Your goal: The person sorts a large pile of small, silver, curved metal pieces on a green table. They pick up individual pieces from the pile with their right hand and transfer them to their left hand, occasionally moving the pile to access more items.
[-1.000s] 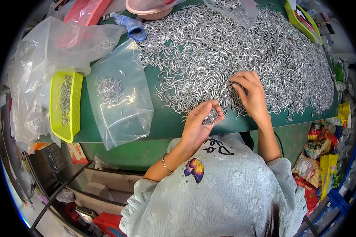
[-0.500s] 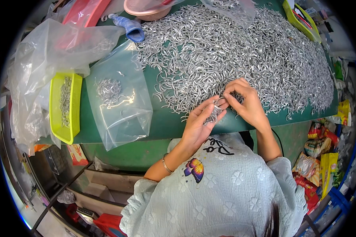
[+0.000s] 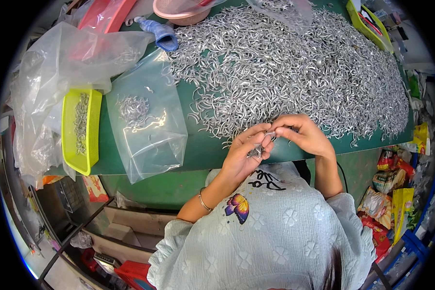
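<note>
My left hand is curled, palm up, around a small bunch of curved silver metal pieces at the table's near edge. Opposite it, my right hand pinches one end of a curved metal piece against the left fingertips. Just beyond both hands spreads a large pile of the same C-shaped pieces. To the left, a clear plastic bag lies flat with a small heap of such pieces on or inside it; I cannot tell which.
A yellow-green basket with more pieces stands at the table's left. Crumpled plastic lies beyond it. Farther back are a blue fabric sleeve and a pink basin. Another yellow-green basket sits at the far right of the green table.
My right hand has drawn down and slightly right, out of the pile's near edge, and meets the left fingertips. The left fingers have curled more closely over the bunch.
</note>
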Demonstrator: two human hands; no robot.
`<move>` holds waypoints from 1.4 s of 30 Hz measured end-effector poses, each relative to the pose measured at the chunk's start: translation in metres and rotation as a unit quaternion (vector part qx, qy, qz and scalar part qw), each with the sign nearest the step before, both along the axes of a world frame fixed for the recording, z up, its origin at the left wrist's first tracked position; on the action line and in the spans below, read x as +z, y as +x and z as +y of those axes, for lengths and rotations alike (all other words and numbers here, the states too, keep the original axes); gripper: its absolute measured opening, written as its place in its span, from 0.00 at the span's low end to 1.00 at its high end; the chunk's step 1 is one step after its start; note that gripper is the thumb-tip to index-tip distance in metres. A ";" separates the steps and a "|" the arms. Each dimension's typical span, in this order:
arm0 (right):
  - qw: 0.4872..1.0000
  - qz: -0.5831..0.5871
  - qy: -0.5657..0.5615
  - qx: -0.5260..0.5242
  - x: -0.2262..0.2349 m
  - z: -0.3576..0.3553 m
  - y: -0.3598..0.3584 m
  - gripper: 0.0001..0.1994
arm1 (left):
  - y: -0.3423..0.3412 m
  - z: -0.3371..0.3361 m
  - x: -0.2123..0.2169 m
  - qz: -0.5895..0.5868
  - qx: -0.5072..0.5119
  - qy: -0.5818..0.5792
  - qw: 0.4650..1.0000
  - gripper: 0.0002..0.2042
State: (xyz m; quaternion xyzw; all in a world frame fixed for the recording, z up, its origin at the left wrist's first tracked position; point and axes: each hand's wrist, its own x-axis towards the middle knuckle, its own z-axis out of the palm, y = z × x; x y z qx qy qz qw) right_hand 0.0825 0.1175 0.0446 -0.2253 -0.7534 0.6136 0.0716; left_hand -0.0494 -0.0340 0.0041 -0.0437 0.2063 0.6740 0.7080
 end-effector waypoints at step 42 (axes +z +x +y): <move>0.863 -0.037 0.482 -0.147 -0.014 0.006 -0.043 0.05 | -0.005 -0.005 -0.004 0.007 0.035 -0.015 0.999 0.09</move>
